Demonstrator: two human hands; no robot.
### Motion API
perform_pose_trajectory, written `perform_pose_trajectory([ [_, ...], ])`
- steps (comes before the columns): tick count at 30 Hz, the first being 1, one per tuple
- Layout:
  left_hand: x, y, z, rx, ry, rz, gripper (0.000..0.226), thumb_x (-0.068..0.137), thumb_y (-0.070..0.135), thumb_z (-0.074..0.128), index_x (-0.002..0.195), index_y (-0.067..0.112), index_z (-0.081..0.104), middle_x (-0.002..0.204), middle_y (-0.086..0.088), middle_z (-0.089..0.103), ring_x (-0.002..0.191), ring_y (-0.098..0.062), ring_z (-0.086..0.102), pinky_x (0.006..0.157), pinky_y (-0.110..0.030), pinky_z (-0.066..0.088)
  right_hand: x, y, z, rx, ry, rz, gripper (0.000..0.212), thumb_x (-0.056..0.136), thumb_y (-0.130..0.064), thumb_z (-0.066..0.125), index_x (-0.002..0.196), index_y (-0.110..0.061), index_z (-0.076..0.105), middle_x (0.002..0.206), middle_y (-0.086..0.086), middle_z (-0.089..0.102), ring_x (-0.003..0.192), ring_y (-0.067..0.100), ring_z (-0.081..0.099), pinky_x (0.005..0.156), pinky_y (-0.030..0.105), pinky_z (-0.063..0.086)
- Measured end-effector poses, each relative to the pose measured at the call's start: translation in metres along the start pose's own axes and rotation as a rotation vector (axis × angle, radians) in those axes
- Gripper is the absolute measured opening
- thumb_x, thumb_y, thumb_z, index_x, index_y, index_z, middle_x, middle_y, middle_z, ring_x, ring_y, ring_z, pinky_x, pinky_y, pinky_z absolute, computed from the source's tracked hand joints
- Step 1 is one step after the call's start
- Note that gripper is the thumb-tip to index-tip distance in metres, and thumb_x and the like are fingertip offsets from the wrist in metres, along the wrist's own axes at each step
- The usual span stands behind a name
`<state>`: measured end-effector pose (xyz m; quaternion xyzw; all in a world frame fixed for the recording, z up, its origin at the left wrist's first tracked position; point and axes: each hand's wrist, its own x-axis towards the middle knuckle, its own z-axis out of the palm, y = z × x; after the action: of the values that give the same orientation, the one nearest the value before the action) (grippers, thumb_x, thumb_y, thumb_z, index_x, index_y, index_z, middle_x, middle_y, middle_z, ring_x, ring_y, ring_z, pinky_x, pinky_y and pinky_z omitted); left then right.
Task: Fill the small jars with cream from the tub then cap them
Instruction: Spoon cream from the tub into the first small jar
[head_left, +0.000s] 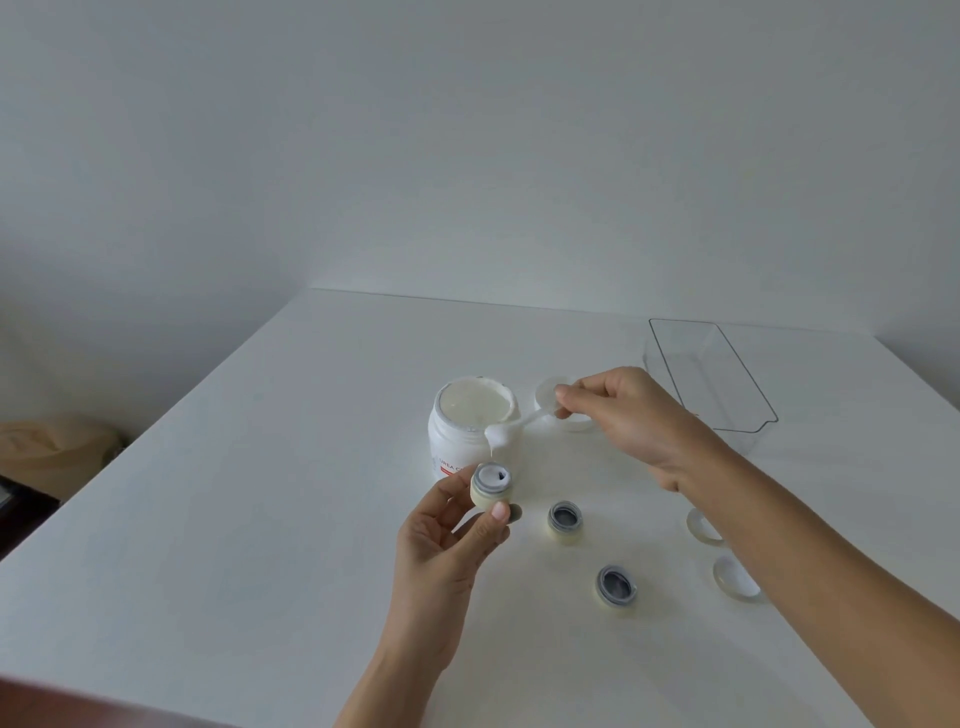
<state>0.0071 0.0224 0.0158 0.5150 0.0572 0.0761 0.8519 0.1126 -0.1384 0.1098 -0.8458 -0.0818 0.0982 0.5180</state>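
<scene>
My left hand holds a small pale-yellow jar between thumb and fingers, lifted in front of the open white cream tub. The jar is nearly full of white cream. My right hand pinches a small white spatula whose tip carries a blob of cream, with a thread of cream dripping down toward the held jar. Two more small jars stand open on the table with dark insides. Two small caps lie to the right, partly hidden by my right forearm.
The tub's white lid lies behind my right hand. A clear plastic tray sits at the back right of the white table. A brown bag is on the floor to the left.
</scene>
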Motion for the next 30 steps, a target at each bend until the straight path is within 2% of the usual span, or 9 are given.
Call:
perform_pose_trajectory([
  [2, 0.000, 0.000, 0.001, -0.008, -0.006, 0.001, 0.031, 0.071, 0.008, 0.074, 0.098, 0.025, 0.078, 0.097, -0.001, 0.077, 0.082, -0.018, 0.074, 0.072, -0.022, 0.057, -0.009, 0.005, 0.005, -0.061, 0.013, 0.012, 0.028, 0.093, -0.031, 0.058, 0.070, -0.019, 0.069, 0.081, 0.000, 0.067, 0.090, 0.015, 0.059, 0.078, 0.020, 0.040],
  [3, 0.000, 0.000, 0.001, -0.011, -0.010, 0.002, 0.031, 0.071, 0.009, 0.076, 0.098, 0.025, 0.078, 0.097, -0.001, 0.077, 0.082, -0.018, 0.074, 0.072, -0.022, 0.057, -0.013, 0.007, 0.007, -0.105, 0.025, 0.016, 0.030, 0.093, -0.033, 0.058, 0.070, -0.019, 0.070, 0.070, 0.006, 0.062, 0.079, 0.020, 0.059, 0.083, 0.029, 0.040],
  [6, 0.000, 0.000, 0.001, -0.015, -0.018, 0.008, 0.034, 0.067, 0.014, 0.080, 0.099, 0.024, 0.077, 0.098, -0.001, 0.076, 0.083, -0.019, 0.073, 0.074, -0.023, 0.058, -0.018, 0.009, 0.011, -0.217, 0.089, 0.008, 0.033, 0.093, -0.036, 0.055, 0.074, -0.015, 0.071, 0.048, -0.009, 0.036, 0.052, 0.008, 0.040, 0.078, 0.034, 0.030],
  [8, -0.001, 0.000, 0.001, -0.018, -0.010, 0.005, 0.034, 0.067, 0.013, 0.080, 0.099, 0.024, 0.077, 0.098, -0.001, 0.076, 0.083, -0.019, 0.073, 0.074, -0.024, 0.058, -0.021, 0.009, 0.011, -0.290, 0.121, -0.013, 0.035, 0.094, -0.037, 0.054, 0.078, -0.011, 0.071, 0.038, -0.012, 0.040, 0.049, 0.004, 0.042, 0.076, 0.032, 0.027],
  [11, -0.001, -0.001, 0.000, -0.020, -0.007, 0.001, 0.032, 0.070, 0.010, 0.078, 0.099, 0.022, 0.078, 0.097, -0.002, 0.077, 0.082, -0.019, 0.074, 0.073, -0.023, 0.058, -0.025, 0.007, 0.007, -0.356, 0.188, -0.057, 0.036, 0.095, -0.037, 0.053, 0.077, -0.011, 0.071, 0.054, -0.014, 0.056, 0.064, -0.001, 0.046, 0.078, 0.031, 0.023],
  [19, 0.001, -0.003, 0.000, -0.017, -0.019, -0.015, 0.029, 0.075, 0.010, 0.073, 0.102, 0.015, 0.077, 0.095, -0.006, 0.076, 0.078, -0.017, 0.072, 0.070, -0.021, 0.056, -0.036, 0.007, 0.012, -0.292, 0.371, -0.357, 0.028, 0.092, -0.029, 0.059, 0.066, -0.037, 0.059, 0.080, -0.016, 0.049, 0.080, -0.002, 0.045, 0.084, 0.031, 0.023],
  [21, 0.001, -0.003, 0.000, -0.024, -0.017, -0.022, 0.026, 0.075, 0.011, 0.073, 0.101, 0.013, 0.077, 0.094, -0.007, 0.076, 0.079, -0.017, 0.072, 0.069, -0.021, 0.056, -0.037, 0.013, 0.016, -0.312, 0.451, -0.488, 0.020, 0.091, -0.030, 0.060, 0.072, -0.033, 0.064, 0.084, -0.013, 0.046, 0.084, 0.008, 0.049, 0.085, 0.035, 0.030],
  [25, 0.001, -0.003, -0.001, -0.053, -0.022, -0.028, 0.020, 0.077, 0.013, 0.071, 0.096, 0.014, 0.079, 0.094, -0.007, 0.077, 0.079, -0.017, 0.073, 0.069, -0.021, 0.056, -0.041, 0.025, 0.020, -0.438, 0.569, -0.737, 0.021, 0.089, -0.034, 0.055, 0.079, -0.022, 0.070, 0.088, -0.007, 0.042, 0.080, 0.013, 0.047, 0.080, 0.033, 0.025],
  [30, 0.001, -0.004, -0.002, -0.066, -0.030, -0.044, 0.021, 0.078, 0.017, 0.072, 0.097, 0.011, 0.078, 0.096, -0.010, 0.077, 0.076, -0.017, 0.070, 0.069, -0.021, 0.056, -0.042, 0.043, 0.019, -0.598, 0.632, -1.003, 0.005, 0.092, -0.030, 0.059, 0.089, -0.029, 0.062, 0.093, -0.005, 0.040, 0.082, 0.017, 0.047, 0.078, 0.035, 0.023],
])
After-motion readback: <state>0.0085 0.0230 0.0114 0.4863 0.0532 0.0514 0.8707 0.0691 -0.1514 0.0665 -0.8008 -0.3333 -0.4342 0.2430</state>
